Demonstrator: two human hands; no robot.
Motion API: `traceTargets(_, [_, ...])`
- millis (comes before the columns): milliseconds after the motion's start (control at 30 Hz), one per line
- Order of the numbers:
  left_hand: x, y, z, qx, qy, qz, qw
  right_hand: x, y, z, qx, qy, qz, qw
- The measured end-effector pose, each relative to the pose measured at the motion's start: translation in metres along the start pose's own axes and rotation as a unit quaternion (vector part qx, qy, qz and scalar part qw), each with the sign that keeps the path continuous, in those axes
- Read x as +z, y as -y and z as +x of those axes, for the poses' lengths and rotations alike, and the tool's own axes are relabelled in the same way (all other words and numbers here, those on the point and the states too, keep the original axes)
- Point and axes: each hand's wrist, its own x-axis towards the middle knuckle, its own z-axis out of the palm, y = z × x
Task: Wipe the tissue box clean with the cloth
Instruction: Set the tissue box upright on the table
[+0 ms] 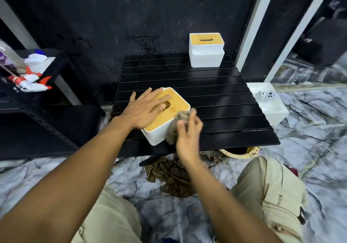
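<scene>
here left hand [144, 109] lies flat, open, on the wooden lid of the tissue box [165, 116] at the surface [216, 96] near-left corner; right hand [187, 131] bunches the cloth [176, 124] against the box's right side wall, box just left of it.

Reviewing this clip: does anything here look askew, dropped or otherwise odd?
Two things. The far tissue boxes are stacked unevenly, the upper one shifted off the lower. A brown cloth lies crumpled on the floor under the black table. The wiped tissue box, held by the left hand, looks fine.
</scene>
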Motion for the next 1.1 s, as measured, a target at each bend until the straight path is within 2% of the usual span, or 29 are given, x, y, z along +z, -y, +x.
traceTargets(100, [0.003,-0.006,0.009,-0.019,-0.003,-0.007,1.000,0.046,-0.011,-0.048,-0.048,0.047,-0.027,0.997])
traceTargets(200, [0.004,-0.004,0.010,-0.007,0.011,0.002,1.000,0.061,-0.022,-0.072,-0.049,0.079,-0.062,0.994])
traceTargets(400, [0.004,0.000,0.012,-0.010,0.008,0.001,1.000,0.039,-0.022,-0.003,0.040,-0.025,-0.024,0.999])
traceTargets(567, [0.005,0.000,0.012,-0.016,0.000,0.004,1.000,0.018,-0.022,0.036,0.063,-0.058,-0.011,0.996])
traceTargets(667, [0.005,-0.002,0.013,-0.020,-0.012,-0.003,1.000,0.030,-0.019,0.001,-0.029,-0.054,-0.031,0.998])
traceTargets(733, [0.005,-0.002,0.012,-0.015,-0.016,-0.013,1.000,0.042,-0.021,-0.040,-0.097,0.020,-0.078,0.992])
traceTargets(800, [0.005,-0.002,0.010,-0.003,-0.011,-0.019,1.000,0.046,-0.024,-0.061,-0.119,0.066,-0.111,0.984])
traceTargets(867, [0.003,-0.002,0.009,0.000,-0.004,-0.024,1.000,0.044,-0.024,-0.049,-0.083,0.045,-0.075,0.993])
traceTargets(1000, [0.002,0.000,0.007,-0.008,-0.002,-0.031,0.999,0.022,-0.018,0.012,0.071,-0.044,0.008,0.997])
traceTargets(1100, [0.003,-0.001,0.007,-0.012,-0.003,-0.029,1.000,0.010,-0.016,0.035,0.081,-0.059,-0.002,0.995])
